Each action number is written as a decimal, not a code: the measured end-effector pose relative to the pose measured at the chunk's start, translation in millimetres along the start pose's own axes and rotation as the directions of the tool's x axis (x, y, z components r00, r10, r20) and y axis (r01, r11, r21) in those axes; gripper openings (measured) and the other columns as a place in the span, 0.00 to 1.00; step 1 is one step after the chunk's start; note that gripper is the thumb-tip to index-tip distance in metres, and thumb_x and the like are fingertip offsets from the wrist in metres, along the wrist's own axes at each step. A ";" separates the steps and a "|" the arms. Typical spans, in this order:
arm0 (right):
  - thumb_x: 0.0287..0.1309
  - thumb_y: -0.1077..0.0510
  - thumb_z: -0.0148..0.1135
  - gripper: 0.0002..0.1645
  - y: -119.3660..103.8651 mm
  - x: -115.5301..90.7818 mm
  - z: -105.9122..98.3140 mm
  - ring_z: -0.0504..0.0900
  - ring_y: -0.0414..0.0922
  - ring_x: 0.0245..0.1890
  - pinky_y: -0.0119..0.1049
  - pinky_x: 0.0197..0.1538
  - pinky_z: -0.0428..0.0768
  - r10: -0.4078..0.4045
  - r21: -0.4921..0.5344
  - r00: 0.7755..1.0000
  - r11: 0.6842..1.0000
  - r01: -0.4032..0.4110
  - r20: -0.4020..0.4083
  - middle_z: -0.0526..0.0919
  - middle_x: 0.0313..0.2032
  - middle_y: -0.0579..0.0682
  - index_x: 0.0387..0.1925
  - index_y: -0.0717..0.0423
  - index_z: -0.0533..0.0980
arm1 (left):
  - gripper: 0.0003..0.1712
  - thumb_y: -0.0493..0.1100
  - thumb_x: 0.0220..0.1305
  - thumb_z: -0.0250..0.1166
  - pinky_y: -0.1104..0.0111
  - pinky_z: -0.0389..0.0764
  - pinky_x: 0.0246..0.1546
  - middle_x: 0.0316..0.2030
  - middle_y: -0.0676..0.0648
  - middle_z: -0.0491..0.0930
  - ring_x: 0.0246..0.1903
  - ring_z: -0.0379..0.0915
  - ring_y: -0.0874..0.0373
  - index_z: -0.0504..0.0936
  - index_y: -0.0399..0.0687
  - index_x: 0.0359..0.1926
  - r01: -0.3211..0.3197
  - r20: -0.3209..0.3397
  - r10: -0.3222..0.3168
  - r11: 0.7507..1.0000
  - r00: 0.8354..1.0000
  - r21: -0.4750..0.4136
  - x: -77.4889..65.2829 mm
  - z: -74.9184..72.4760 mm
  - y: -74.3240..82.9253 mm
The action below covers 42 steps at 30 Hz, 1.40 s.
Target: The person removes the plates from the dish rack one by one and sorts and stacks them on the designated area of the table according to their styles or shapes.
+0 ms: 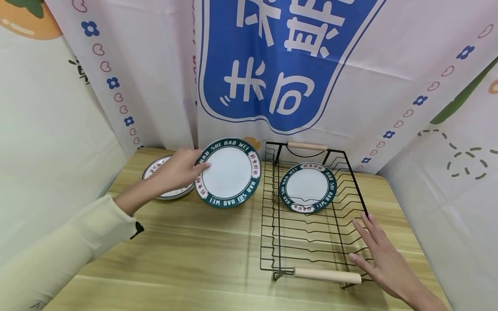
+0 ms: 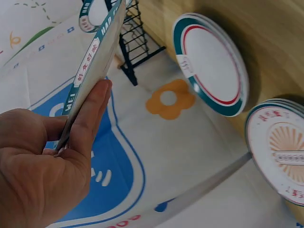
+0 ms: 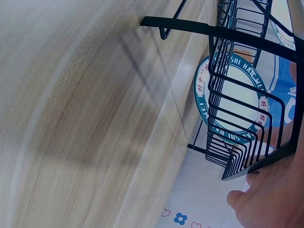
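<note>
My left hand (image 1: 180,169) grips the left edge of a white plate (image 1: 228,173) with a dark green lettered rim, thumb on its face. The plate is raised and tilted, left of a black wire dish rack (image 1: 310,239). Inside the rack's far part leans a matching green-rimmed plate (image 1: 307,186). My right hand (image 1: 383,259) lies along the rack's right side with fingers extended; in the right wrist view the hand (image 3: 270,194) is partly hidden by the frame. Contact with the wire is unclear.
Behind my left hand is a stack of white patterned plates (image 1: 177,193). The left wrist view also shows a stack of green-rimmed plates with a red ring (image 2: 211,64). Wooden handles (image 1: 327,275) cap the rack's ends. A printed cloth (image 1: 163,86) hangs behind the wooden table (image 1: 175,259).
</note>
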State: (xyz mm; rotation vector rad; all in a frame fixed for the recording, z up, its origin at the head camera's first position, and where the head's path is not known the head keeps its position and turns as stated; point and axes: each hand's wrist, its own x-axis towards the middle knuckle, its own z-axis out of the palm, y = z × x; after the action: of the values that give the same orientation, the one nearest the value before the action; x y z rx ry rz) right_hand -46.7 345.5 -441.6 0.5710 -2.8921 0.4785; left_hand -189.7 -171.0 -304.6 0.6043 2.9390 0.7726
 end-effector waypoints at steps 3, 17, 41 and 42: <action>0.59 0.45 0.64 0.51 0.7 1.6 -0.5 0.36 0.51 0.77 0.47 0.74 0.37 -0.005 -0.003 1.000 1.000 0.005 0.003 0.41 0.77 0.52 0.76 0.49 0.50 | 0.14 0.40 0.70 0.59 0.63 0.78 0.32 0.25 0.47 0.80 0.25 0.74 0.58 0.79 0.31 0.48 -0.004 0.022 0.004 1.000 1.000 -0.021 -10.6 4.0 -11.6; 0.59 0.44 0.64 0.51 0.7 4.0 -2.2 0.36 0.51 0.77 0.66 0.68 0.51 0.011 0.003 1.000 1.000 -0.011 0.015 0.41 0.77 0.51 0.77 0.47 0.49 | 0.10 0.40 0.70 0.57 0.67 0.78 0.27 0.22 0.52 0.79 0.22 0.75 0.61 0.80 0.36 0.43 0.108 0.229 -0.078 0.987 0.970 -0.121 -49.7 43.1 -66.2; 0.60 0.44 0.64 0.51 1.1 0.2 1.2 0.36 0.51 0.77 0.46 0.75 0.38 0.021 0.001 1.000 1.000 -0.021 0.002 0.41 0.77 0.51 0.76 0.48 0.49 | 0.07 0.39 0.69 0.59 0.65 0.79 0.20 0.21 0.46 0.82 0.17 0.77 0.57 0.79 0.38 0.36 0.386 0.441 -0.213 0.853 0.872 -0.350 -63.4 103.3 -81.6; 0.60 0.45 0.64 0.51 1.0 0.2 1.2 0.36 0.51 0.77 0.46 0.75 0.38 0.019 0.001 1.000 1.000 -0.019 0.002 0.41 0.77 0.51 0.76 0.48 0.49 | 0.08 0.39 0.69 0.59 0.66 0.78 0.20 0.21 0.46 0.82 0.17 0.76 0.57 0.79 0.38 0.35 0.398 0.445 -0.224 0.849 0.867 -0.347 -63.7 105.3 -82.5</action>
State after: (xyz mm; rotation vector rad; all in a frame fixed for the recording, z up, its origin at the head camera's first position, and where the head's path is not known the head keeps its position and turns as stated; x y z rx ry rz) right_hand -47.4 345.9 -442.9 0.5445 -2.9020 0.4829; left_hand -145.9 -212.3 -440.0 0.1901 2.3067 1.0663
